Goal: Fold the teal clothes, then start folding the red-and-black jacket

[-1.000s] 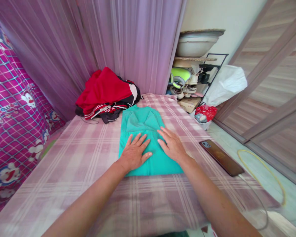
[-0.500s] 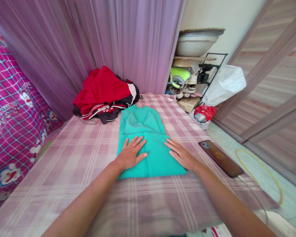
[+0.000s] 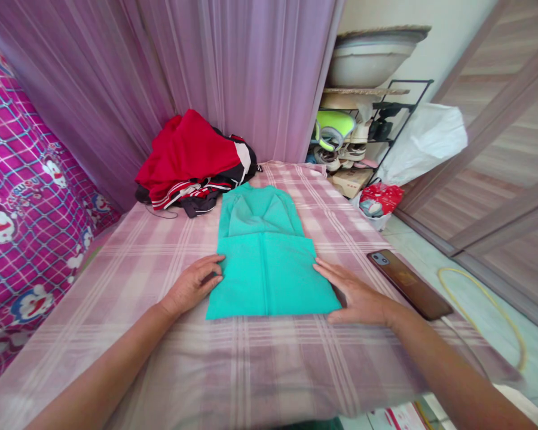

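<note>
A folded teal garment [image 3: 266,263] lies flat on the pink plaid bed cover [image 3: 138,263] in front of me. My left hand [image 3: 192,285] rests on the cover at the garment's left edge, fingertips touching the cloth. On the other side my right hand [image 3: 354,292] lies flat against the garment's right edge near its lower corner. Neither hand holds anything; whether any fingers are tucked under the edges I cannot tell.
A pile of red, black and white clothes [image 3: 192,164] sits at the far end by the purple curtain [image 3: 233,71]. A dark phone [image 3: 407,283] lies near the bed's right edge. Right of the bed stand a shoe rack [image 3: 354,140] with a basin [image 3: 372,57] on top, and bags [image 3: 379,200].
Both hands slid apart from the top of the teal garment to its left and right edges. The garment now lies smoother and flatter.
</note>
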The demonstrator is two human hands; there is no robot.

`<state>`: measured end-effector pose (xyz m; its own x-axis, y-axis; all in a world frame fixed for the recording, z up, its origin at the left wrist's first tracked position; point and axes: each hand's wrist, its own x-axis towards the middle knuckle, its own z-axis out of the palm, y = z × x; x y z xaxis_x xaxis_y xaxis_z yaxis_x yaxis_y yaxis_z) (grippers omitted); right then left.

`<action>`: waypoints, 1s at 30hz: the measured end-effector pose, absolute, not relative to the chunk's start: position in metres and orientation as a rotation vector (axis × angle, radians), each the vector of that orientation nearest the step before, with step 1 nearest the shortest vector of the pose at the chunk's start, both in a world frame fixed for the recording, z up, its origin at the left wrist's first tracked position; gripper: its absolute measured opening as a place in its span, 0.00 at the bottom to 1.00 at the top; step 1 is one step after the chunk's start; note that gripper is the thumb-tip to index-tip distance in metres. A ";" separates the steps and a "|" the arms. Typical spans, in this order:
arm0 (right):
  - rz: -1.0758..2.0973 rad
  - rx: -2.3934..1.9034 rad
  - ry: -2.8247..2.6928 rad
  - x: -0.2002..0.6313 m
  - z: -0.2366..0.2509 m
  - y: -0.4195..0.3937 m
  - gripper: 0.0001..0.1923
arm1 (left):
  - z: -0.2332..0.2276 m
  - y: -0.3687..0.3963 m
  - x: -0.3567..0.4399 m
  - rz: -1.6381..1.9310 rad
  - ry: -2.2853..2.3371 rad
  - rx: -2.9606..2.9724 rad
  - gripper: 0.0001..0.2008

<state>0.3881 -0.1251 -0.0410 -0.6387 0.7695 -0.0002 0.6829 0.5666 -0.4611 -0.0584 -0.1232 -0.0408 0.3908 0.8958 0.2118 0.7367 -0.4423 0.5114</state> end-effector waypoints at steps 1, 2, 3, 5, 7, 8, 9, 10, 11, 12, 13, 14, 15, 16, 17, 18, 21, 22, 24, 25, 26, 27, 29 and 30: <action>0.616 -1.224 -2.598 0.387 -0.039 -0.126 0.56 | -0.038 -0.125 -0.061 0.642 1.407 2.340 0.16; 0.587 -1.227 -2.597 0.386 -0.037 -0.126 0.56 | -0.034 -0.127 -0.063 0.610 1.385 2.367 0.16; 0.548 -1.227 -2.596 0.385 -0.035 -0.127 0.55 | -0.030 -0.128 -0.066 0.564 1.360 2.397 0.16; 0.447 -1.209 -2.598 0.382 -0.034 -0.129 0.51 | -0.022 -0.131 -0.073 0.429 1.310 2.453 0.17; 0.339 -1.176 -2.599 0.379 -0.035 -0.131 0.46 | -0.014 -0.135 -0.080 0.264 1.265 2.488 0.21; 0.291 -1.159 -2.595 0.378 -0.037 -0.132 0.43 | -0.011 -0.136 -0.083 0.194 1.248 2.499 0.24; 0.251 -1.143 -2.586 0.377 -0.040 -0.133 0.40 | -0.008 -0.138 -0.086 0.139 1.235 2.510 0.27; 0.218 -1.127 -2.575 0.377 -0.043 -0.134 0.38 | -0.006 -0.139 -0.087 0.094 1.224 2.524 0.30; 0.190 -1.111 -2.562 0.377 -0.046 -0.134 0.36 | -0.004 -0.139 -0.088 0.056 1.215 2.542 0.33; 0.169 -1.095 -2.549 0.378 -0.049 -0.135 0.35 | -0.003 -0.140 -0.088 0.021 1.207 2.560 0.35; 0.156 -1.081 -2.539 0.378 -0.052 -0.136 0.34 | -0.003 -0.140 -0.088 -0.010 1.203 2.576 0.37; 0.150 -1.071 -2.532 0.379 -0.054 -0.136 0.34 | -0.003 -0.140 -0.087 -0.035 1.200 2.588 0.40; 0.149 -1.066 -2.527 0.379 -0.055 -0.136 0.35 | -0.003 -0.140 -0.086 -0.050 1.200 2.597 0.42; 0.150 -1.061 -2.525 0.380 -0.057 -0.137 0.35 | -0.003 -0.140 -0.085 -0.059 1.201 2.604 0.44; 0.150 -1.055 -2.524 0.381 -0.057 -0.137 0.34 | -0.003 -0.140 -0.084 -0.062 1.205 2.609 0.45; 0.147 -1.047 -2.521 0.381 -0.058 -0.138 0.34 | -0.003 -0.141 -0.083 -0.062 1.213 2.614 0.45; 0.125 -1.029 -2.496 0.381 -0.059 -0.138 0.29 | -0.005 -0.144 -0.079 -0.067 1.236 2.634 0.40; 0.122 -1.032 -2.480 0.380 -0.059 -0.137 0.27 | -0.006 -0.146 -0.077 -0.065 1.240 2.644 0.39; 0.124 -1.055 -2.446 0.378 -0.058 -0.136 0.26 | -0.010 -0.148 -0.076 -0.045 1.239 2.670 0.37; 0.129 -1.078 -2.429 0.376 -0.056 -0.134 0.25 | -0.013 -0.149 -0.075 -0.024 1.238 2.684 0.37; 0.135 -1.111 -2.412 0.375 -0.055 -0.133 0.25 | -0.016 -0.150 -0.076 0.007 1.240 2.697 0.36; 0.138 -1.144 -2.392 0.373 -0.053 -0.131 0.25 | -0.020 -0.150 -0.076 0.045 1.243 2.709 0.35; 0.128 -1.179 -2.340 0.369 -0.049 -0.128 0.24 | -0.029 -0.150 -0.078 0.148 1.256 2.735 0.33; 0.115 -1.177 -2.312 0.367 -0.047 -0.126 0.23 | -0.033 -0.149 -0.079 0.206 1.267 2.744 0.31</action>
